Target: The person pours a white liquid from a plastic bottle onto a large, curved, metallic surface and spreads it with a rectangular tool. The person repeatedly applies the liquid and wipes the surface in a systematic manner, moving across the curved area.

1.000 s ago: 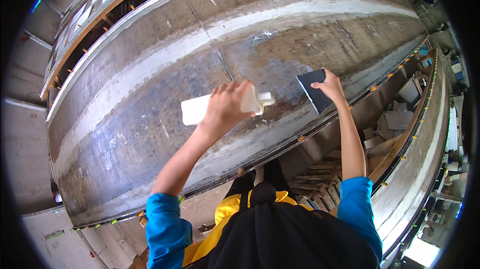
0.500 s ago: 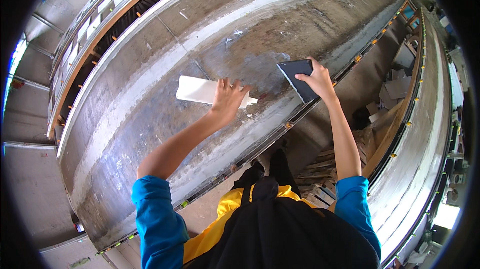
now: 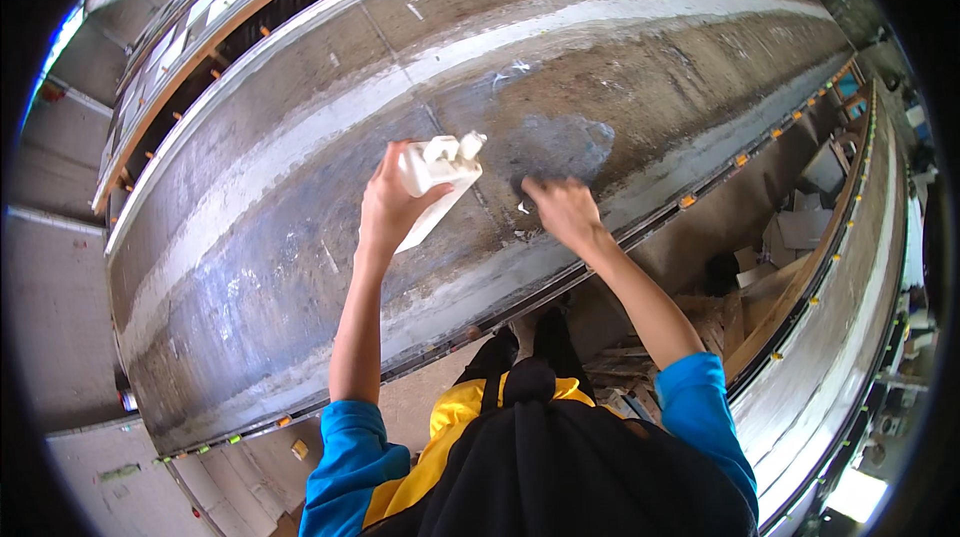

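My left hand (image 3: 385, 199) grips a white plastic jug (image 3: 437, 177) by its side. The jug is tilted, with its handle and capped spout towards the far right, above a large curved grey-brown surface (image 3: 690, 87). My right hand (image 3: 565, 212) is over the same surface, to the right of the jug, with its fingers bent and drawn together. A dark spot shows at its fingertips; whether it is a held thing or part of the surface is unclear. Just beyond them lies a bluish-grey smooth patch (image 3: 565, 140).
A dark rail with orange clips (image 3: 688, 201) edges the curved surface on my side. Another long curved panel (image 3: 815, 387) stands at the right. Boards and scraps (image 3: 800, 229) lie in the gap between. Beyond the surface runs an orange-edged frame (image 3: 165, 122).
The white jug, lying flat under my left hand before, is now lifted and turned. My right hand has moved left and nearer; the dark flat plate it held no longer shows.
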`<state>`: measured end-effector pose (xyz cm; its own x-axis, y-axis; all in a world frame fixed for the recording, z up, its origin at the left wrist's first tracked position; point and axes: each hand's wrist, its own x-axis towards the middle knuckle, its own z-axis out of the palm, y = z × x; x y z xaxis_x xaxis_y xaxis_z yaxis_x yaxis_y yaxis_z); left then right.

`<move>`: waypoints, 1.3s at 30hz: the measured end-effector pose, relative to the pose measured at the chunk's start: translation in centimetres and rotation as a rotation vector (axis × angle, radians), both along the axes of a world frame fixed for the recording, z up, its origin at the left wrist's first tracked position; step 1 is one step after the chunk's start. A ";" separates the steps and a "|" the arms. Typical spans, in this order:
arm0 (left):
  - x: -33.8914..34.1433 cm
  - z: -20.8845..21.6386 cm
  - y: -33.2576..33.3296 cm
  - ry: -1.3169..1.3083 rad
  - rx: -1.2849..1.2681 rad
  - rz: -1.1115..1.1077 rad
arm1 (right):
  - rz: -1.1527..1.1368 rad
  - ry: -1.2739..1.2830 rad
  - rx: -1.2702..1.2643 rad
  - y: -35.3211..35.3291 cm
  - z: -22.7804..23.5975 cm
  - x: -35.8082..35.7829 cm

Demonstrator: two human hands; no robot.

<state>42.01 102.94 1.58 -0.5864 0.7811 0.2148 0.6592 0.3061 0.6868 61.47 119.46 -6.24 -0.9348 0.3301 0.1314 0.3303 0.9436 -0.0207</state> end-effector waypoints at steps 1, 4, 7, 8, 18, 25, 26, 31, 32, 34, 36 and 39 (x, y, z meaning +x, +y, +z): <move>-0.5 -0.3 -0.9 -0.021 0.088 0.029 | 0.124 0.052 0.006 -0.7 -0.5 0.6; -0.6 0.6 -3.6 -0.139 0.235 0.145 | 0.072 0.148 -0.120 0.9 -0.7 2.2; -0.7 0.8 -5.5 -0.127 0.332 0.236 | 0.061 0.134 -0.129 2.9 1.3 0.8; -0.6 0.7 -5.9 -0.121 0.345 0.254 | 0.097 0.160 -0.100 3.4 1.5 0.0; 0.7 0.8 -8.2 -0.229 0.349 0.392 | 0.444 0.129 -0.090 -0.2 0.8 3.6; 2.8 1.2 -7.6 -0.188 0.336 0.483 | 0.494 0.081 -0.217 4.6 3.0 -2.7; 3.2 1.5 -7.7 -0.170 0.329 0.502 | 0.450 0.004 -0.212 5.0 3.2 -4.0; 5.0 1.6 -7.9 -0.112 0.415 0.591 | 0.572 0.050 -0.243 6.6 2.5 -4.9; 5.6 1.6 -8.2 -0.103 0.421 0.617 | 0.612 0.054 -0.265 6.6 2.9 -4.0; 6.8 1.9 -8.4 -0.096 0.446 0.669 | 0.634 -0.053 -0.293 6.8 2.7 -1.1; 7.8 2.0 -8.2 -0.086 0.468 0.710 | 0.694 -0.127 -0.283 6.9 1.7 1.0; 9.0 1.6 -7.8 -0.085 0.479 0.772 | 0.772 -0.008 -0.227 5.1 1.4 0.0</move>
